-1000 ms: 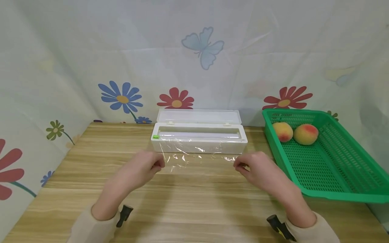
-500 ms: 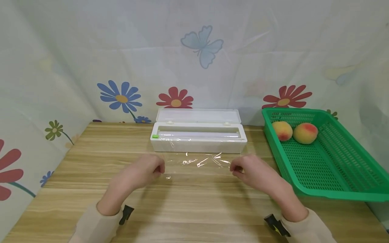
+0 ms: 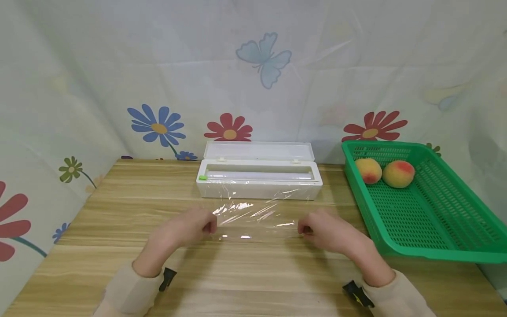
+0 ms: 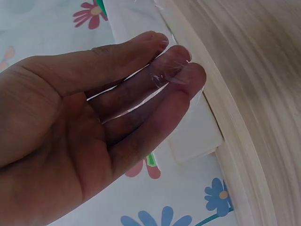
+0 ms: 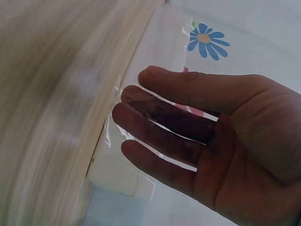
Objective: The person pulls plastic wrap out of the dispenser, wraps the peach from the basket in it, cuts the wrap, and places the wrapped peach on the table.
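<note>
One huge flowery curtain (image 3: 178,66) is filling the whole background, and a wood-grain desk (image 3: 245,281) is stretching out in front of it. Next size down, a green basket (image 3: 443,255) is sitting over on the right, well apart from the main action

The long white box (image 3: 259,191) is standing near the back edge of the desk, roughly in the middle, and its lid (image 3: 259,151) is hanging open behind it, so that bit's looking done. Clear film (image 3: 255,218) is running out over the front of the box toward the person, and a pale roll (image 3: 259,175) is lying inside the slot

Both sides are grasping, btw: the left grip (image 3: 194,226) is pinching one side of the film and the right grip (image 3: 322,231) is pinching the other, so a decent stretch is being held out already. I'm not seeing any cut, so I'm guessing it's still joining up with the roll and the separating part isn't done

Two peaches (image 3: 383,172) are resting side by side in the basket, unwrapped afaict. Tiniest of all, a green tab (image 3: 203,178) is sitting at the left end of the box's front edge
</note>
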`<move>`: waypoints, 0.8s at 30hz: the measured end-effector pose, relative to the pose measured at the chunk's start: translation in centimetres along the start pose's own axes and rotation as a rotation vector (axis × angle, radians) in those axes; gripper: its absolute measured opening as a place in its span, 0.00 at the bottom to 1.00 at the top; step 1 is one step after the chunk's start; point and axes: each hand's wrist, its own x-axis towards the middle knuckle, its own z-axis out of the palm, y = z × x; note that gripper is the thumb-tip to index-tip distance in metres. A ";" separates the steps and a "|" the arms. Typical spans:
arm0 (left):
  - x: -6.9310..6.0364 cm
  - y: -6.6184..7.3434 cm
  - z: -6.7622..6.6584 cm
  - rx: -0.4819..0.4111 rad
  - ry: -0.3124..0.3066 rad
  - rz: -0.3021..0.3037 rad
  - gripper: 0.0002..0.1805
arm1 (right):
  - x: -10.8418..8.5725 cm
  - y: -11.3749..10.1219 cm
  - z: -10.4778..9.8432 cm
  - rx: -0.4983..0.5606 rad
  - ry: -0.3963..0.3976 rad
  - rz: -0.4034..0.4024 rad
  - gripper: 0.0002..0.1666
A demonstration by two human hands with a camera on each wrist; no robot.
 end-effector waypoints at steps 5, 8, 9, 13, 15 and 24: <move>-0.1 -0.1 0.1 0.014 -0.011 0.004 0.11 | 0.2 0.2 0.4 0.013 -0.048 -0.008 0.12; 0.0 -0.1 0.1 0.012 -0.021 -0.011 0.11 | 0.3 0.4 0.7 0.025 -0.064 -0.029 0.16; 0.0 -0.2 0.2 0.013 -0.027 -0.014 0.11 | 0.3 0.4 0.8 0.028 -0.068 -0.037 0.16; 0.1 -0.3 0.3 0.016 -0.040 0.003 0.10 | 0.3 0.5 1.1 0.042 -0.097 -0.039 0.14; 0.1 -0.4 0.4 0.021 -0.044 0.014 0.10 | 0.2 0.4 1.1 0.053 -0.111 -0.035 0.12; 0.0 -0.4 0.5 0.012 -0.070 0.013 0.15 | 0.1 0.2 1.2 0.065 -0.112 -0.029 0.20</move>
